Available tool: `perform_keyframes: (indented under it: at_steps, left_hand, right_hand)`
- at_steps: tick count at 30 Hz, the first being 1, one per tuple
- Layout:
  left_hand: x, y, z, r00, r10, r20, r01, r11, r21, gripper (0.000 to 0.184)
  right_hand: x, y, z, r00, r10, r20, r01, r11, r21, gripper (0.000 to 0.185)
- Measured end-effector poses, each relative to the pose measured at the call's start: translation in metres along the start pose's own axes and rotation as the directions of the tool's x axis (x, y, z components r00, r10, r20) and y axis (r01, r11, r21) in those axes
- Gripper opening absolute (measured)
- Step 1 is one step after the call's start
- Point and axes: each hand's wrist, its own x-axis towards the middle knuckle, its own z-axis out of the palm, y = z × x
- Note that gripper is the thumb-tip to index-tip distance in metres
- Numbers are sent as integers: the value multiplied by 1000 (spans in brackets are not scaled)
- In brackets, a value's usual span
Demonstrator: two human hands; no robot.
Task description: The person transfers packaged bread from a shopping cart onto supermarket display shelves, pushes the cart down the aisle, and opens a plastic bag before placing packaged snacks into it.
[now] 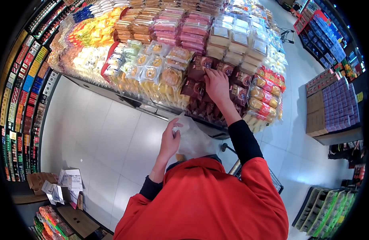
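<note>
My right hand (217,86) reaches over the front of the display, its fingers bent down at the edge of a dark brown snack packet (198,65). More of these brown packets (241,78) lie around the hand, in stacked rows. Lower and to the left, my left hand (168,140) has its fingers curled at the top edge of a thin, see-through plastic bag (192,138). The bag hangs in front of my body, below the display's front edge. Wrapped round pastries (151,72) are piled left of the brown packets, and packaged yellow rolls (262,96) sit to their right.
Metal cart parts (275,182) show beside my right side. Cartons and papers (70,180) stand on the floor at lower left. Full shelves (22,92) curve along the left. Stacked boxes (332,104) and green-filled crates (326,212) are on the right.
</note>
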Motion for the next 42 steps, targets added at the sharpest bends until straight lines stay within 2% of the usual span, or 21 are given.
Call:
perform_keyframes:
  at_steps: [4,5,6,7,9,12,14,18,21,23,25,27,29,31,32,34,36,38,39,41,42]
  left_hand:
    - [2,0,2,1000,-17,-17,17,999,-44,56]
    - [5,-4,4,990,125,-67,-120,990,67,56]
    - [4,-7,4,960,261,-101,-239,953,185,56]
    - [4,-6,5,966,236,-104,-214,959,186,56]
    - [4,-4,8,965,236,-113,-218,963,158,57]
    - [4,1,7,996,80,-43,-79,996,28,59]
    - [6,16,7,993,119,-8,-118,990,77,60]
    - [3,25,10,985,175,7,-175,983,59,59]
    - [-2,34,6,986,156,54,-157,988,14,56]
    - [-6,36,7,985,164,54,-163,986,-17,55]
    - [-12,44,6,989,123,80,-120,992,-37,55]
    - [-14,43,5,989,129,74,-126,991,-53,55]
    - [-16,43,2,988,138,66,-133,988,-72,55]
    - [-17,44,-4,1000,15,19,-12,985,-173,56]
    - [-16,42,-6,1000,14,22,-10,984,-177,56]
    - [-17,35,-10,998,50,-29,-53,993,-109,57]
    - [-15,8,-9,999,30,-41,-34,996,-82,58]
    - [-12,3,-10,998,26,-54,-28,998,-52,60]
    - [-12,7,-7,998,30,-49,-34,995,-98,60]
    - [-15,7,-4,999,23,-41,-29,989,-145,60]
    - [-12,7,-3,999,30,-34,-36,982,-187,60]
  right_hand:
    - [-19,7,-37,988,154,-11,-142,939,312,27]
    - [-30,7,-45,972,231,43,-225,856,466,26]
    - [-47,6,-46,876,396,276,-455,486,747,25]
    - [-62,3,-52,868,395,301,-473,475,742,25]
    - [-96,-9,-64,740,247,626,-611,-141,779,23]
    - [-157,-35,-47,599,54,799,-766,-251,591,24]
    - [-187,-56,-31,469,121,875,-807,-344,480,25]
    - [-220,-60,-1,373,209,904,-846,-325,423,26]
    - [-229,-53,11,346,80,935,-929,-112,353,28]
    - [-222,-59,9,445,68,893,-773,533,344,34]
    - [-219,-75,8,422,122,898,-776,561,288,37]
    - [-217,-91,7,591,169,789,-625,714,315,36]
    - [-207,-94,-3,563,121,817,-614,723,316,33]
    - [-200,-90,-14,637,-216,740,-365,761,537,32]
    - [-193,-85,-26,635,-213,743,-367,762,533,32]
    - [-148,-73,-73,447,-392,805,-592,545,594,29]
    - [-132,-44,-73,544,-399,738,-695,279,663,33]
    - [-117,-22,-69,728,-122,675,-643,221,733,35]
    - [-112,-14,-68,732,-123,670,-638,223,737,35]
    - [-114,-8,-67,871,-150,468,-186,781,597,36]
    - [-116,-7,-65,850,-90,520,-286,749,598,35]
